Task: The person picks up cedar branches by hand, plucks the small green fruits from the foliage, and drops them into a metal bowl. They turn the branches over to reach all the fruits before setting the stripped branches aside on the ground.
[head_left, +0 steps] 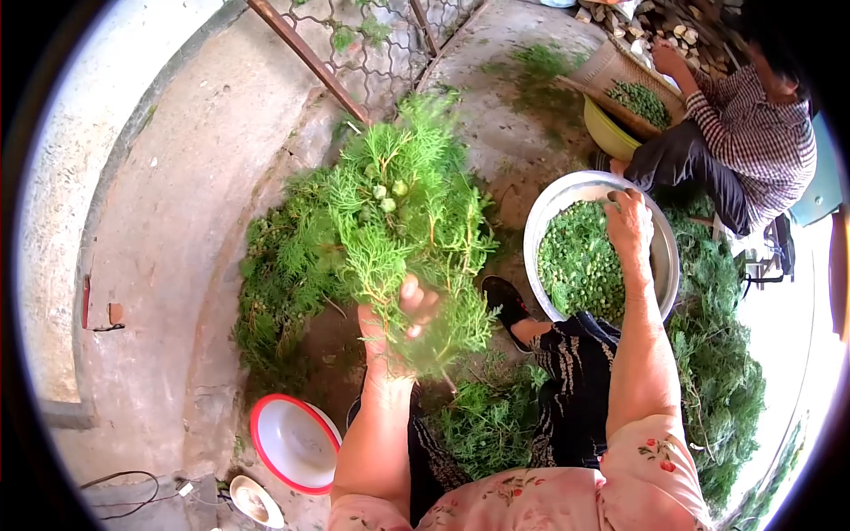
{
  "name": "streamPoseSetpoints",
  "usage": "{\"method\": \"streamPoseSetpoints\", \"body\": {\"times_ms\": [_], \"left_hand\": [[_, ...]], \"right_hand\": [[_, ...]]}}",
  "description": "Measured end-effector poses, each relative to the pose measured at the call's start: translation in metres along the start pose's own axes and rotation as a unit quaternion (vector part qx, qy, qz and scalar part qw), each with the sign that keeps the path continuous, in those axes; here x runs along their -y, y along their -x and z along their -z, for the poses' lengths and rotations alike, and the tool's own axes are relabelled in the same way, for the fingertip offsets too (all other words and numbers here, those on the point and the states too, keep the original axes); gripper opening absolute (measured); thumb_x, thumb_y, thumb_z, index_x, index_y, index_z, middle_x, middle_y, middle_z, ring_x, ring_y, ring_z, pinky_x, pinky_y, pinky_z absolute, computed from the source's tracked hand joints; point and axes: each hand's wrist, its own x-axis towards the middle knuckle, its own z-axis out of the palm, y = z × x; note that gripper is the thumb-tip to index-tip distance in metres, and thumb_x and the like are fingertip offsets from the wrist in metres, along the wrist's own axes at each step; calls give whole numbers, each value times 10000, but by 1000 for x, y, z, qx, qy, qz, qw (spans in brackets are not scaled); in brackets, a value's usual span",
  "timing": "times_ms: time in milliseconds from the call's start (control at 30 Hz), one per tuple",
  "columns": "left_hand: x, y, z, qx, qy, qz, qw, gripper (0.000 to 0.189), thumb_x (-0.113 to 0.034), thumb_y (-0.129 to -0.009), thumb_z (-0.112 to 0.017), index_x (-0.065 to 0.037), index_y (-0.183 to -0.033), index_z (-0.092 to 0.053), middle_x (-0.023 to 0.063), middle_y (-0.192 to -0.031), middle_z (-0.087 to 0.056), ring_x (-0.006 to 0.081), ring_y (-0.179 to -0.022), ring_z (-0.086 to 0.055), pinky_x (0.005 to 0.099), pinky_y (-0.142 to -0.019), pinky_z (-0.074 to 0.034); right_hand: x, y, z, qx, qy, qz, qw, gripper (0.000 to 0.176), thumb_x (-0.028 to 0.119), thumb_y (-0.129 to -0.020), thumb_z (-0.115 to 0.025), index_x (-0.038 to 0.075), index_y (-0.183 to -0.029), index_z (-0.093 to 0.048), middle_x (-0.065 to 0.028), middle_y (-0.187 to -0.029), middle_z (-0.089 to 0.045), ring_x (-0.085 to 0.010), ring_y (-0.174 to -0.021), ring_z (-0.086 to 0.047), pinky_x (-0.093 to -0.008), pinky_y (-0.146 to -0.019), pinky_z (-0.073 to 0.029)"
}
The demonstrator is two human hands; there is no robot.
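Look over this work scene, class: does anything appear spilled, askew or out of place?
Possibly some litter: green scraps lie loose on the ground left of the woven tray, outside any container, so they look dropped. A dark cable also curls loosely at lower left, which looks untidy. No damage shows on the metal basin.

The basin [663,265] looks smooth metal, the ground [212,177] rough matt concrete.

A stained concrete floor [212,221] stretches beside a pale wall [75,195], left, as bright light [792,327] bleaches the far right. Wavy-edged paving [354,75] lies beyond, a brown bar [305,57] slanting across it; split firewood [686,35] is piled at upper right.
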Motion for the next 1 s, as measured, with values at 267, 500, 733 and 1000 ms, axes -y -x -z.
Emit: {"method": "streamPoseSetpoints", "body": {"times_ms": [267,500,733,1000], "left_hand": [[9,1,-12,44,-46,-31,997,148,-225,-875,-542,-119,-849,-444,-59,-598,-395,69,-412,-398,244,-574,-394],[6,2,14,6,34,-2,999,337,-266,-815,-592,-115,-1112,-535,3,-921,-592,118,-603,-478,321,-732,-468],[15,-10,-27,-267,-311,-92,907,302,-267,-795,-640,-70,-1010,-562,-16,-880,-581,70,-578,-490,192,-479,-369],[22,-9,-35,-290,-334,-81,893,309,-332,-824,-567,-40,-925,-553,42,-705,-542,112,-515,-491,248,-405,-375]], "right_hand": [[22,-4,4,-168,-165,112,965,266,-71,-738,-470,32,-934,-617,-148,-879,-606,-304,-793,-594,-325,-733,-469],[90,17,62,9,-531,-57,846,177,88,-879,-504,-12,-996,-590,-61,-774,-615,-94,-530,-559,-205,-476,-413],[159,70,98,128,-680,58,719,127,106,-878,-545,22,-949,-609,-29,-771,-613,-51,-607,-543,-172,-537,-407],[177,93,74,185,-505,135,832,230,-15,-752,-634,-22,-972,-570,-103,-864,-587,-152,-637,-567,-253,-568,-462]]}}
